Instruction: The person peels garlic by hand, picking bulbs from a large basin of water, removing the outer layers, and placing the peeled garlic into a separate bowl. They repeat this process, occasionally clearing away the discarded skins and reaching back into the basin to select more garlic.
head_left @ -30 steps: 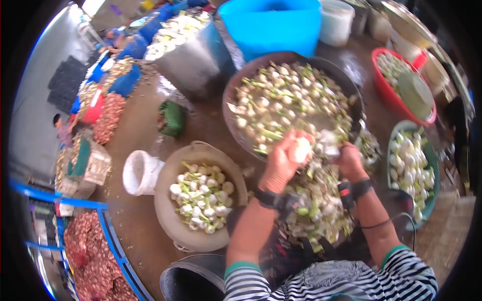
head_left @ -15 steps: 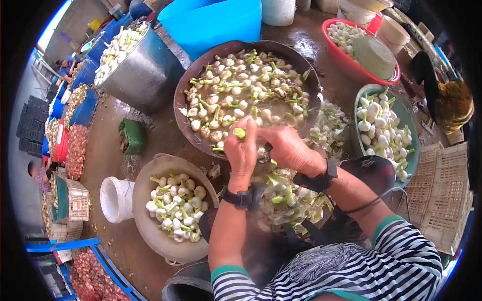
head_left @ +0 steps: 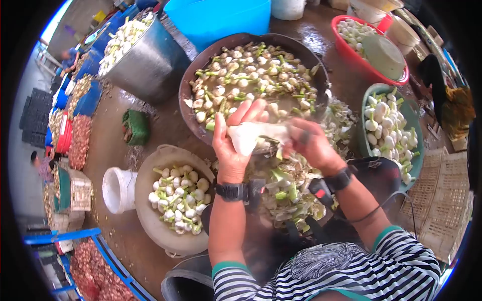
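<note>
Garlic bulb (head_left: pixel 244 138) sits in left hand (head_left: pixel 232 159), held loosely between thumb (head_left: pixel 219 131) and extended fingers (head_left: pixel 240 114). Stem (head_left: pixel 272 131) points right, long axis roughly crosswise toward right hand (head_left: pixel 317 148), which is nearer the stem end; blurred, can't tell its grip. Count: one held bulb; one dark basin (head_left: pixel 187 85) ahead, one beige basin (head_left: pixel 147 220) left, one green basin (head_left: pixel 412 111) and one red basin (head_left: pixel 359 69) right. Loose bulbs (head_left: pixel 219 91): uncountable.
</note>
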Tool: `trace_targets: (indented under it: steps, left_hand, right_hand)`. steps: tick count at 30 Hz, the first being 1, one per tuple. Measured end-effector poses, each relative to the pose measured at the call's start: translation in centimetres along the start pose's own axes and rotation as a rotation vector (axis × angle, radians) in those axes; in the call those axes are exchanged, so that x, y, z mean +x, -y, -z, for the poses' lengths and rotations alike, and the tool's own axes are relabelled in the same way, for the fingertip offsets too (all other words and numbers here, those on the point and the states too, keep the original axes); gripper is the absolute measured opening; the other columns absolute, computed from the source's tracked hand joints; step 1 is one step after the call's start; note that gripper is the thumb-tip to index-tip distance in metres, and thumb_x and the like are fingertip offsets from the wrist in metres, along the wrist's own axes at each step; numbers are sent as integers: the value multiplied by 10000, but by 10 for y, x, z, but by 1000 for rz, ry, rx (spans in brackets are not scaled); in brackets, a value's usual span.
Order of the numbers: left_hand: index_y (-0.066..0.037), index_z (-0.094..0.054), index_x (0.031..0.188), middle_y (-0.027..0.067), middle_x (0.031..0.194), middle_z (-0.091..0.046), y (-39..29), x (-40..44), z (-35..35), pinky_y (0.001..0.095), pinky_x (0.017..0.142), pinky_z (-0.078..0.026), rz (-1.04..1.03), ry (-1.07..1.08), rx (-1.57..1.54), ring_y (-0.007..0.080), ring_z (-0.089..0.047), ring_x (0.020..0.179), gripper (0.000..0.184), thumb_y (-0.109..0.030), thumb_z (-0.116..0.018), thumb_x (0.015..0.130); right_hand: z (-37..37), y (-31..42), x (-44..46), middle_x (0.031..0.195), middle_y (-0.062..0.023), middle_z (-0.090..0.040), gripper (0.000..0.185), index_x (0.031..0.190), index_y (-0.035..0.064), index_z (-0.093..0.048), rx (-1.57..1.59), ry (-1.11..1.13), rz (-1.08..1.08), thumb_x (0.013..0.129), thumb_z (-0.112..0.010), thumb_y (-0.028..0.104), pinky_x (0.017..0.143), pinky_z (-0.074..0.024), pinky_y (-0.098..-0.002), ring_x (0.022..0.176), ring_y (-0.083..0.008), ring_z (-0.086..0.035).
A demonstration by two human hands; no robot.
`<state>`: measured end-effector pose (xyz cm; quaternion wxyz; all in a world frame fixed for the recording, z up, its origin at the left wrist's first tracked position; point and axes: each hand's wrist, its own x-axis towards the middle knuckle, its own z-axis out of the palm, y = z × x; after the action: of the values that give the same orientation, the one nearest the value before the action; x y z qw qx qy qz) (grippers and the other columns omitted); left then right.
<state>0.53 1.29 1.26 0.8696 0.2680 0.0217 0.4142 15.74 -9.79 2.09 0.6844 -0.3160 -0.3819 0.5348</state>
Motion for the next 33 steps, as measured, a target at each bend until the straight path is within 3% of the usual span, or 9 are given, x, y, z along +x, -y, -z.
trace_targets:
  steps: [6, 10, 16, 18, 23, 28, 30, 32, 33]
  left_hand:
    - [9, -406, 1309, 181, 1436, -293, -14, 2, 16, 570, 1086, -127, -131, -68, -361, 349, -186, 1359, 660, -506, -384, 895]
    - [11, -404, 1299, 170, 1435, -295, -6, 2, 17, 571, 1078, -141, -11, -107, -337, 336, -196, 1359, 667, -504, -431, 875]
    - [32, -413, 1288, 206, 1438, -273, 0, -2, 17, 540, 1061, -221, 28, -204, -192, 342, -221, 1349, 690, -530, -363, 890]
    - [38, -415, 1286, 222, 1431, -278, 7, -1, 18, 518, 1060, -242, 70, -250, -161, 346, -244, 1339, 697, -534, -356, 891]
    - [-29, -562, 1033, 134, 882, -639, -6, -8, 17, 460, 809, -504, -77, -381, 17, 315, -614, 908, 409, -406, -445, 926]
    - [-65, -577, 912, 114, 872, -643, -10, -1, 37, 464, 755, -501, -129, -616, -105, 293, -603, 873, 338, -391, -487, 915]
    - [-64, -572, 920, 112, 831, -643, -6, 1, 30, 455, 737, -493, -138, -592, -112, 294, -605, 847, 310, -367, -512, 905]
    - [-54, -554, 950, 116, 806, -643, -7, 4, 24, 435, 684, -504, -114, -561, -109, 289, -610, 810, 319, -367, -504, 908]
    - [-50, -563, 957, 94, 829, -638, -8, 2, 23, 408, 706, -501, -111, -508, -73, 264, -609, 816, 266, -307, -508, 916]
  right_hand:
    - [37, 0, -66, 690, -35, -567, 318, 859, -20, -572, -112, -86, -425, 902, -486, 283, 605, -470, -252, 629, -127, -576]
    - [31, -23, -55, 724, -52, -637, 207, 882, -30, -598, -1717, 530, -689, 821, -595, 167, 616, -485, -331, 677, -197, -623]
    - [-9, -14, 18, 896, -61, -627, 239, 979, -19, -579, -517, -26, 6, 842, -607, 174, 746, -470, -294, 828, -154, -584]
    - [-24, -18, 29, 898, -45, -601, 172, 954, -4, -569, -236, 45, -68, 860, -587, 140, 745, -465, -275, 826, -137, -569]
    - [-22, -31, 19, 729, -34, -566, 75, 871, 15, -551, 33, 86, -222, 855, -586, 79, 600, -457, -240, 635, -111, -547]
    - [16, -35, -3, 814, -72, -601, 80, 871, 30, -575, 433, 61, -437, 804, -568, -14, 663, -503, -309, 693, -168, -591]
    - [49, -86, -31, 797, -84, -627, 175, 831, 12, -618, -686, 311, -178, 705, -542, -83, 680, -508, -347, 721, -212, -610]
    - [40, -76, -42, 787, -91, -653, 265, 804, 5, -655, -1696, 513, -433, 631, -496, -118, 693, -505, -349, 758, -228, -622]
    - [46, -75, -44, 778, -111, -660, 296, 789, -9, -660, -1195, 197, -172, 616, -449, -121, 679, -502, -330, 775, -233, -626]
